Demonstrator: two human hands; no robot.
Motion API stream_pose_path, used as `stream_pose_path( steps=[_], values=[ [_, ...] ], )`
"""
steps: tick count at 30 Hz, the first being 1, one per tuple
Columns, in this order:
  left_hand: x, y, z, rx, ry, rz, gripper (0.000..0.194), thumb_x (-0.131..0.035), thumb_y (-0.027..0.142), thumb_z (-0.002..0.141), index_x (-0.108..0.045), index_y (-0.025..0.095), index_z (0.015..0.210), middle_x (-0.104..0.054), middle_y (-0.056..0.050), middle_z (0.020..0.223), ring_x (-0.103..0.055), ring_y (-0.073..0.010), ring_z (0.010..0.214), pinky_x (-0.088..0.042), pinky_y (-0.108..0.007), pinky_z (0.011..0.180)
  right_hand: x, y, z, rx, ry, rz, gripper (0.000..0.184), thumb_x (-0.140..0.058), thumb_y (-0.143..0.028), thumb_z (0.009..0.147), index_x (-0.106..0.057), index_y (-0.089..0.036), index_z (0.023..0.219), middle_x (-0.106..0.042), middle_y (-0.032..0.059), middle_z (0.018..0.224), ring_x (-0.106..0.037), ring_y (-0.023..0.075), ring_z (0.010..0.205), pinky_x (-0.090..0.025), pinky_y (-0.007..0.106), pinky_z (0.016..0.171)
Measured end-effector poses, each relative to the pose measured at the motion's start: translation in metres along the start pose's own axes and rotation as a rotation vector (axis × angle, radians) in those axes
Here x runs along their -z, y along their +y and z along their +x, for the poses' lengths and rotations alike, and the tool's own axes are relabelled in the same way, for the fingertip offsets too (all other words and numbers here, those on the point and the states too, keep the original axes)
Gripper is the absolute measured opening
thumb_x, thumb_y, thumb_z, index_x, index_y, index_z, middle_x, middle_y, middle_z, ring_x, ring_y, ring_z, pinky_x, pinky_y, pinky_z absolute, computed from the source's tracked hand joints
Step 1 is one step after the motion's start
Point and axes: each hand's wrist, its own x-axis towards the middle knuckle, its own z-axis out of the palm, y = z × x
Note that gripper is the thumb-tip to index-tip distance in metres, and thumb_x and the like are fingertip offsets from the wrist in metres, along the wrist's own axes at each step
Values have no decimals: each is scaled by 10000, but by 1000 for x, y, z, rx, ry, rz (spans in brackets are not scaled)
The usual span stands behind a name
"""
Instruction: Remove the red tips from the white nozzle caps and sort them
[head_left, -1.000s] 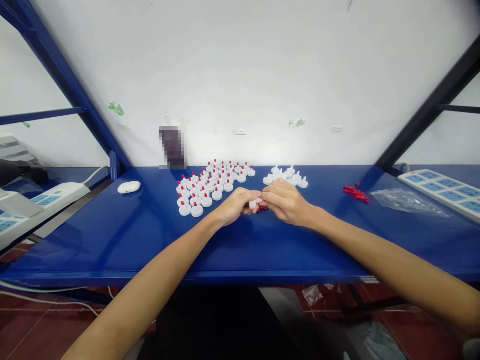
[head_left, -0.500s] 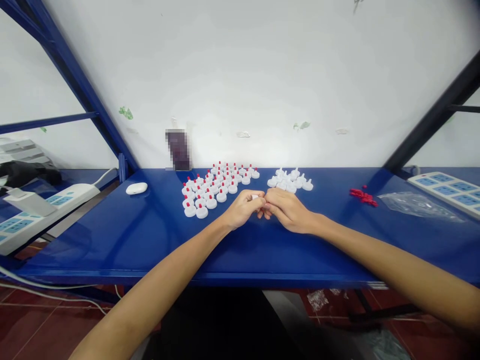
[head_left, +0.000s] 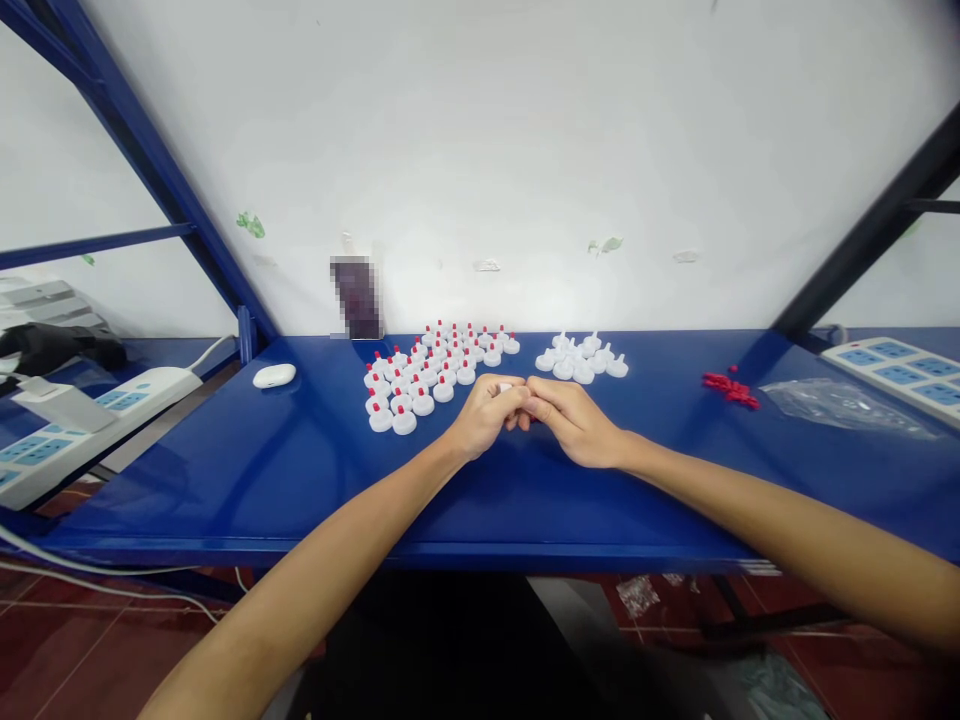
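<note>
My left hand [head_left: 481,418] is closed on a white nozzle cap [head_left: 506,387], mostly hidden by the fingers. Pressed against it from the right, my right hand [head_left: 574,420] pinches a small red tip cap, of which only a speck of red shows below the fingertips. Beyond my left hand stand rows of white nozzle caps with red tips [head_left: 424,402]. A smaller group of white nozzle caps without red tips [head_left: 583,370] stands behind my right hand. Loose red tip caps [head_left: 731,390] lie in a pile farther right.
A clear plastic bag [head_left: 844,405] lies beside the red pile. White power strips sit at the left [head_left: 82,425] and right [head_left: 904,370]. A small white case [head_left: 274,376] rests on the blue table [head_left: 300,480]. A pixelated dark object [head_left: 358,298] stands against the wall.
My two hands stay joined over the table, with the right fingers shifted slightly left over the left fingertips. The groups of caps look the same.
</note>
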Motion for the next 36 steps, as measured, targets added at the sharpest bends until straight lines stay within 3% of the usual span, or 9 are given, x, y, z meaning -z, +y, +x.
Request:
stream_pose_path(
  steps=[8, 15, 19, 22, 25, 27, 31, 34, 36],
  values=[
    [1, 8, -1, -103, 66, 196, 448, -511, 412, 860, -484, 161, 491, -471, 21, 451, -384, -73, 454, -309, -236, 500, -5, 4, 1, -99, 24, 186, 403, -397, -480, 1017, -601, -181, 838, -660, 31, 843, -573, 148, 756, -437, 278, 720],
    [-1, 6, 1, -80, 44, 119, 444, -538, 441, 849, -476, 168, 505, -483, 17, 483, -406, -88, 480, -313, -247, 511, -2, 4, 0, -122, 24, 248, 395, -424, -483, 1006, -608, -175, 841, -636, 36, 842, -548, 153, 771, -424, 282, 730],
    [-3, 8, 1, -123, 49, 185, 453, -514, 425, 879, -468, 166, 510, -460, 23, 488, -391, -85, 486, -313, -252, 526, -7, 6, 0, -133, 45, 297, 371, -442, -471, 998, -597, -178, 830, -589, 22, 811, -515, 146, 745, -405, 281, 700],
    [6, 15, 1, -162, 91, 294, 434, -524, 419, 880, -501, 164, 530, -468, 19, 505, -387, -90, 502, -310, -254, 528, -8, 13, 1, -207, 123, 451, 396, -479, -512, 962, -485, -201, 718, -415, -32, 643, -374, 122, 580, -329, 270, 566],
    [24, 20, 2, -220, 275, 228, 366, -539, 399, 866, -528, 168, 583, -532, 4, 580, -406, -95, 532, -320, -251, 528, 4, 21, 3, -281, 265, 565, 468, -480, -534, 944, -268, -239, 650, -168, -79, 592, -163, 107, 502, -220, 273, 501],
    [33, 20, 3, -221, 333, 113, 375, -544, 399, 873, -463, 175, 583, -540, 3, 599, -400, -89, 525, -314, -245, 517, 17, 27, 3, -246, 274, 485, 470, -472, -556, 945, -266, -242, 662, -168, -71, 620, -168, 112, 521, -213, 279, 515],
    [30, 15, 1, -122, 186, 87, 406, -524, 466, 896, -470, 170, 624, -512, 7, 590, -407, -85, 523, -275, -233, 493, 41, 37, -1, -233, 141, -24, 465, -363, -526, 993, -318, -221, 646, -267, -41, 624, -267, 124, 562, -235, 294, 569],
    [22, 10, 0, -45, 115, 128, 462, -453, 537, 910, -436, 174, 626, -462, 17, 580, -385, -83, 523, -279, -234, 505, 49, 43, -5, -321, -138, -389, 402, -364, -437, 1000, -377, -205, 672, -400, -17, 625, -375, 139, 599, -273, 300, 615],
    [21, 7, 0, -10, 110, 110, 452, -381, 554, 912, -420, 183, 657, -437, 24, 577, -374, -90, 520, -290, -237, 513, 52, 43, -7, -369, -288, -506, 297, -395, -388, 985, -415, -205, 753, -481, -1, 679, -427, 150, 631, -292, 296, 632]
  ],
)
